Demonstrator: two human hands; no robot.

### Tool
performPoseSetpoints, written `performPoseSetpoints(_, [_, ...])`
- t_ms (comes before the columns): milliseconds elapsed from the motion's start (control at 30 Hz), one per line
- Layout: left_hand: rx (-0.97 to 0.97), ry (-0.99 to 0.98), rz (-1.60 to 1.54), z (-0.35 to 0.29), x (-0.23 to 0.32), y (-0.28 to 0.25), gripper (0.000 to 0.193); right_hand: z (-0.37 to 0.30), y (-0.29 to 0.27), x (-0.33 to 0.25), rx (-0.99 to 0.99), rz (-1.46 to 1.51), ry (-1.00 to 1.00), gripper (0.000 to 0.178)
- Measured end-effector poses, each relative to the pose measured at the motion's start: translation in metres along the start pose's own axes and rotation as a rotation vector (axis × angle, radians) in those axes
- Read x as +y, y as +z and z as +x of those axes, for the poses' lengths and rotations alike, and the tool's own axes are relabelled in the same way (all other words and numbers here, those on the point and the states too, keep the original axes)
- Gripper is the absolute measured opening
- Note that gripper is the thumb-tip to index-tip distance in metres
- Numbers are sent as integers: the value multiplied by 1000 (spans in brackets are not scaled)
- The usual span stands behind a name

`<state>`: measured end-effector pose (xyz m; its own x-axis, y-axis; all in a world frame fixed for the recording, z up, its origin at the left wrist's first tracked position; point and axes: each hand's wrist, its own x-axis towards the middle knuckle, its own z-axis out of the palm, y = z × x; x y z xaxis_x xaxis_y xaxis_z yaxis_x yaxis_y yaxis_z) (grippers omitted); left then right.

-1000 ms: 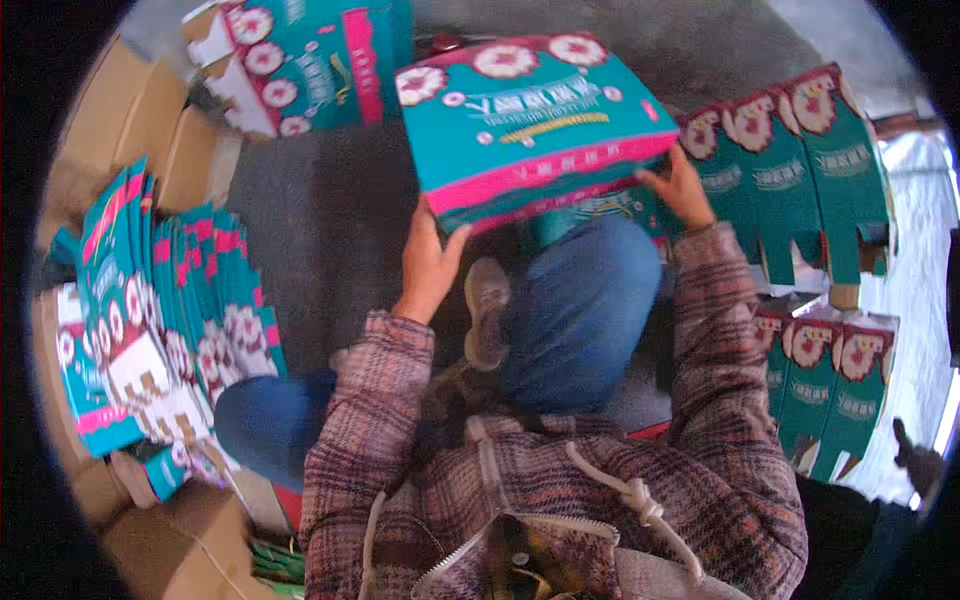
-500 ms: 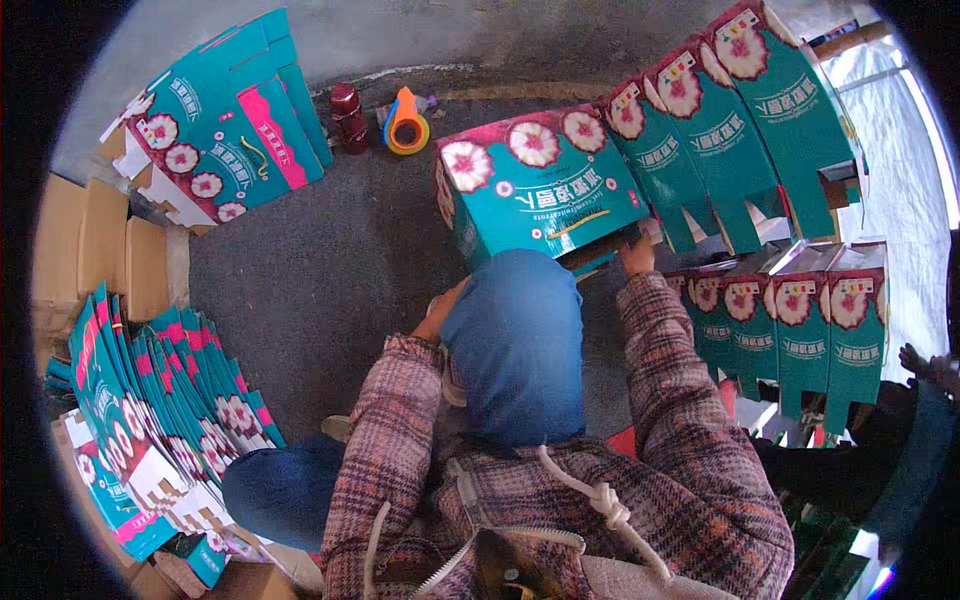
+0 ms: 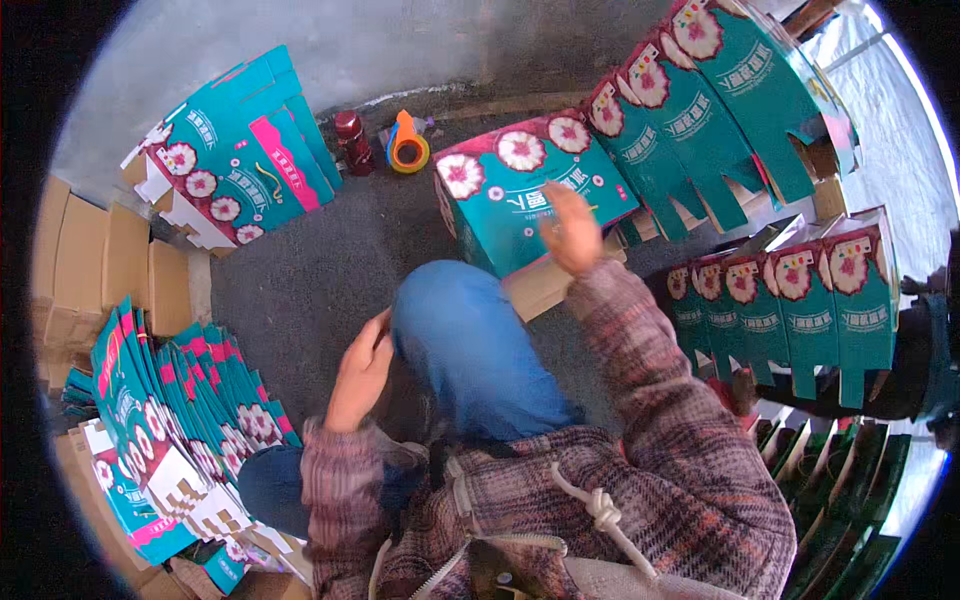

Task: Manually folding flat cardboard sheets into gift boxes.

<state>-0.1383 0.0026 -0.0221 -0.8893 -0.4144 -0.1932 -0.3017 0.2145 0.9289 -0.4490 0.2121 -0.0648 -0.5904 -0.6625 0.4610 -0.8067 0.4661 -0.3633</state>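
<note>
A teal and maroon carton printed with white, pink-centred round pictures lies on the dark floor in front of my knee. Along its near side a brown cardboard flap sticks out. My right hand is over the carton's upper face, fingers stretched out and slightly blurred; whether it touches the face I cannot tell. To the left of my bent knee my left hand is raised with thumb and fingers apart. Nothing shows in it, and its fingertips are close to the jeans.
Folded-up teal cartons stand in a row at the far right, with another row nearer. Flat carton blanks are stacked at left; more lean on the wall. A dark red bottle and tape rolls stand at the back.
My right hand has moved from the carton's near right corner up over its face. My left hand has drawn back to the left, and my knee has shifted left. The near flap now shows.
</note>
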Motion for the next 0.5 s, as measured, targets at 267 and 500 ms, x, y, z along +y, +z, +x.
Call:
performPoseSetpoints(267, [226,-48,344,-102,-1,-80,43,91,122,-77,-241,-157,-34,67])
performPoseSetpoints(500, [251,-186,441,-101,-62,-92,42,116,172,-54,-315,-446,-18,60])
